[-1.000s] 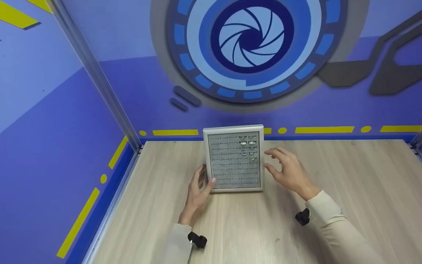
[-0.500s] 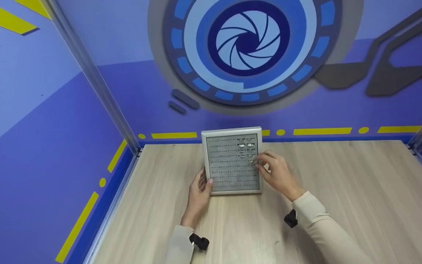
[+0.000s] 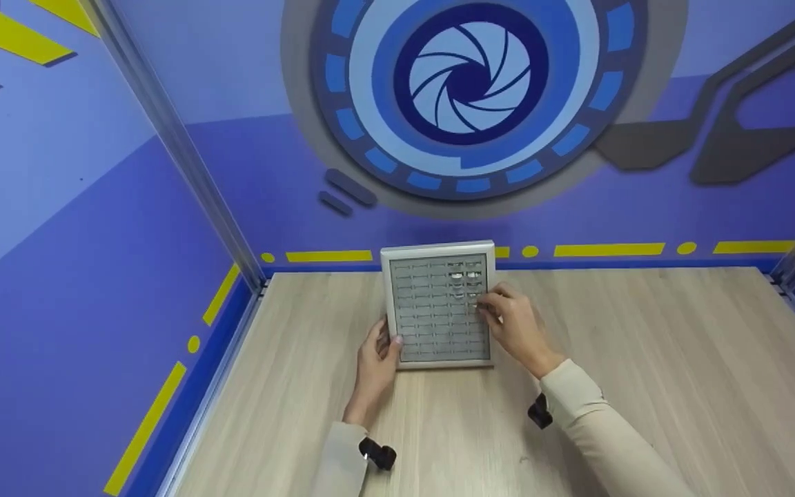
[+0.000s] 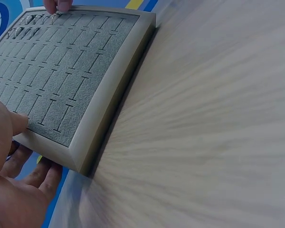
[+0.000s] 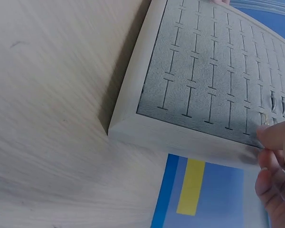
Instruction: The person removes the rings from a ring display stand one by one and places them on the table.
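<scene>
A ring display tray (image 3: 432,335) with a pale frame and grey slotted foam stands tilted up on the table. My left hand (image 3: 373,366) holds its lower left side, thumb on the front and fingers behind, as the left wrist view shows. Several silvery rings (image 3: 473,275) fill slots in the two right-hand columns near the top. At the right column, below those, my right hand (image 3: 518,335) pinches a ring (image 5: 264,118) that sits in its slot. Fingertips partly hide this ring. Bare slots (image 4: 61,61) cover the rest of the foam.
The wood-grain table (image 3: 673,359) extends to both sides of the tray. Behind it rises a blue and purple printed wall (image 3: 246,179). A metal post (image 3: 183,152) stands at the back left corner.
My right hand has moved left from beside the tray to the ring in the right column, and its thumb and fingers have closed together there. The left hand keeps its hold.
</scene>
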A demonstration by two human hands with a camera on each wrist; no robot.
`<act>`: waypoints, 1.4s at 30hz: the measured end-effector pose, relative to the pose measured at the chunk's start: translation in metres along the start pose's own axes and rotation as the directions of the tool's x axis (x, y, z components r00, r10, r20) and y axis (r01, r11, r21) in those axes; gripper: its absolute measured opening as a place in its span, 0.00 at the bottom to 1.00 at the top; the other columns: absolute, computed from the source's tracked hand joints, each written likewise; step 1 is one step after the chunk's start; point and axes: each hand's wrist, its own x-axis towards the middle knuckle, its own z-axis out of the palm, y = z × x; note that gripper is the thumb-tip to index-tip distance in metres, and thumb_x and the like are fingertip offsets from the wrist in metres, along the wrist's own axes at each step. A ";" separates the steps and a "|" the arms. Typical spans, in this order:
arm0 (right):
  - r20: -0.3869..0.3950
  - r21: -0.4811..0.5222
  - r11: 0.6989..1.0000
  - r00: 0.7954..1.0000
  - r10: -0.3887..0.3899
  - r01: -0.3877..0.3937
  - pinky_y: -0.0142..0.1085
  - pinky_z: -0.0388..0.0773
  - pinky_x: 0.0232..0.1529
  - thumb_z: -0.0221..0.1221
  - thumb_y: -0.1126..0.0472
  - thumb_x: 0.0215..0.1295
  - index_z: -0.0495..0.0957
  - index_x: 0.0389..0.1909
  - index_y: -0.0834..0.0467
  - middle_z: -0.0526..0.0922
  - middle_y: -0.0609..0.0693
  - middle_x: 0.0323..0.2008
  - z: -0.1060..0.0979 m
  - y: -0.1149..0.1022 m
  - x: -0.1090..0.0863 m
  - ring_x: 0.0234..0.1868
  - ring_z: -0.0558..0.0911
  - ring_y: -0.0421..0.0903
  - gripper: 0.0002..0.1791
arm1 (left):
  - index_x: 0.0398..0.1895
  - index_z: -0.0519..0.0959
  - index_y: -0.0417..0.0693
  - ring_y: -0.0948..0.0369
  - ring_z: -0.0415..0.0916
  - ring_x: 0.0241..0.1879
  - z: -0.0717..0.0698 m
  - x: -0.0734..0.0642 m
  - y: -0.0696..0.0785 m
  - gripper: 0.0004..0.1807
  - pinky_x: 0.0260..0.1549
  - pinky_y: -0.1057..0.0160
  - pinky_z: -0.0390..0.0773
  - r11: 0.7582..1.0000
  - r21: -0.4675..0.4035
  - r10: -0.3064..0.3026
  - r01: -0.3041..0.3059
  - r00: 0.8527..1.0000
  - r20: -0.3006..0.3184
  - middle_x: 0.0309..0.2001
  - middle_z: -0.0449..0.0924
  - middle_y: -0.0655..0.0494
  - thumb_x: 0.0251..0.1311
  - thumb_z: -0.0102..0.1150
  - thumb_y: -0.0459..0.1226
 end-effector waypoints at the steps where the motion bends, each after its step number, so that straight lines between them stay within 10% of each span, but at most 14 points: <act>1: 0.001 0.003 1.000 1.000 0.007 -0.007 0.36 0.85 0.32 0.71 0.78 0.61 0.90 0.40 0.65 0.83 0.55 0.37 0.001 0.000 0.000 0.34 0.82 0.45 0.09 | 0.81 0.61 0.34 0.38 0.71 0.74 0.000 0.000 0.000 0.31 0.74 0.46 0.74 1.000 0.002 -0.007 0.007 1.000 -0.002 0.76 0.68 0.32 0.80 0.54 0.31; 25: -0.004 0.052 0.999 1.000 -0.011 0.011 0.44 0.88 0.39 0.69 0.78 0.64 0.86 0.37 0.64 0.82 0.54 0.39 0.011 -0.002 -0.001 0.39 0.84 0.50 0.07 | 0.80 0.65 0.35 0.42 0.67 0.77 0.014 -0.016 -0.012 0.29 0.75 0.53 0.73 0.993 -0.092 -0.080 0.072 0.993 -0.084 0.77 0.69 0.35 0.80 0.54 0.30; 42: 0.087 0.110 0.991 0.994 0.071 -0.081 0.36 0.83 0.35 0.67 0.75 0.68 0.86 0.36 0.62 0.82 0.51 0.37 0.002 -0.004 0.004 0.35 0.80 0.44 0.05 | 0.76 0.69 0.33 0.42 0.77 0.70 0.007 -0.018 -0.001 0.28 0.69 0.52 0.81 0.989 0.104 -0.099 0.106 0.992 -0.074 0.70 0.77 0.35 0.75 0.58 0.26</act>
